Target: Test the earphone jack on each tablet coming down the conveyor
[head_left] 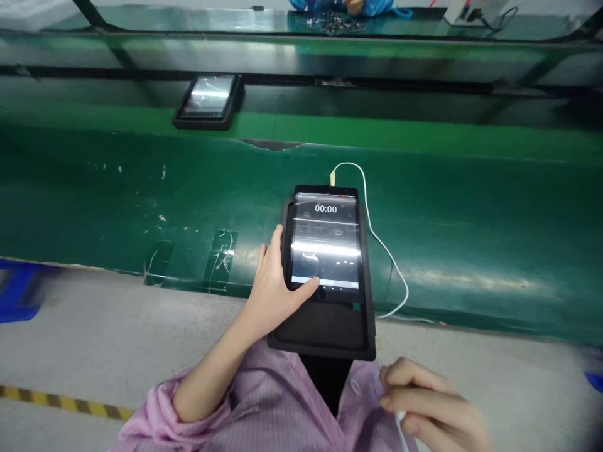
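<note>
A black tablet [325, 242] with "00:00" on its glossy screen lies partly over a black foam tray [320, 329], which juts past the bench's front edge. My left hand [276, 292] rests along their left side, fingers stretched and apart, its thumb touching the bottom of the screen. From a yellowish plug [333, 179] at the tablet's top, a white cord [384, 248] curves down the right side. Low at the right, in front of my shirt, my right hand [433, 405] pinches a white earphone [400, 417]; the fingers partly hide it.
Another tablet [207, 97] in a black tray sits on the green conveyor belt [377, 132] beyond the bench [471, 220]. Across it, a person's hand [353, 6] and blue sleeves are near a heap of small parts [334, 23]. Blue plastic [19, 289] stands at the left.
</note>
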`<act>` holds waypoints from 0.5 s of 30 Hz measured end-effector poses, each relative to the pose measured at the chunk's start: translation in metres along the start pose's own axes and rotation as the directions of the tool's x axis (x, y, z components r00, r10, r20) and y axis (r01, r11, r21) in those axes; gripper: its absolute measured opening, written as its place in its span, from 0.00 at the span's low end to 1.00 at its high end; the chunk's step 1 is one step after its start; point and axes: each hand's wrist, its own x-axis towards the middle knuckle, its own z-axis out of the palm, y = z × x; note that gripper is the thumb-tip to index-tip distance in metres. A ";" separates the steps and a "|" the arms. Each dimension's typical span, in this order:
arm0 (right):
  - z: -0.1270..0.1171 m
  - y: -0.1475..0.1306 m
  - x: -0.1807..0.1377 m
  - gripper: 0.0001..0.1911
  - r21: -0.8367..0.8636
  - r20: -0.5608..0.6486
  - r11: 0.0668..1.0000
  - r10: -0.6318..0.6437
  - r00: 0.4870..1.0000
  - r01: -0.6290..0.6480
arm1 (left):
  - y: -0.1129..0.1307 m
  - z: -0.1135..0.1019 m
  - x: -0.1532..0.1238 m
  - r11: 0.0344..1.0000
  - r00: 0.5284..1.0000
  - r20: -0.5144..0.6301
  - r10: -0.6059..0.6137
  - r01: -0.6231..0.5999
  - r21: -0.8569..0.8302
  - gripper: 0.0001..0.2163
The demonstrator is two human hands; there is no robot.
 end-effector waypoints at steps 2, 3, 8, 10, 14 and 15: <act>0.004 -0.002 0.000 0.10 0.028 0.030 1.000 -0.002 1.000 0.001 | 0.004 0.001 0.000 0.999 1.000 -0.006 -0.003 0.003 0.034 0.45; 0.005 -0.003 -0.001 0.09 0.034 0.038 0.999 0.010 0.999 -0.011 | 0.005 0.002 0.001 0.999 1.000 -0.010 0.009 -0.009 0.052 0.44; 0.004 -0.007 0.001 0.12 -0.016 0.065 0.991 0.136 0.989 -0.135 | 0.005 0.005 0.002 0.991 0.994 -0.033 0.109 -0.106 0.077 0.42; 0.003 -0.009 0.007 0.12 -0.025 0.067 0.996 0.090 0.994 -0.089 | 0.004 0.005 0.002 0.992 0.993 -0.035 0.116 -0.115 0.047 0.42; 0.000 -0.022 0.028 0.08 0.027 -0.012 0.999 -0.030 0.999 0.031 | 0.001 0.005 0.002 0.993 0.993 -0.038 0.115 -0.114 0.026 0.40; -0.001 -0.028 0.033 0.08 0.047 -0.014 0.998 -0.049 0.999 0.050 | 0.001 0.005 0.001 0.993 0.993 -0.043 0.113 -0.111 0.031 0.40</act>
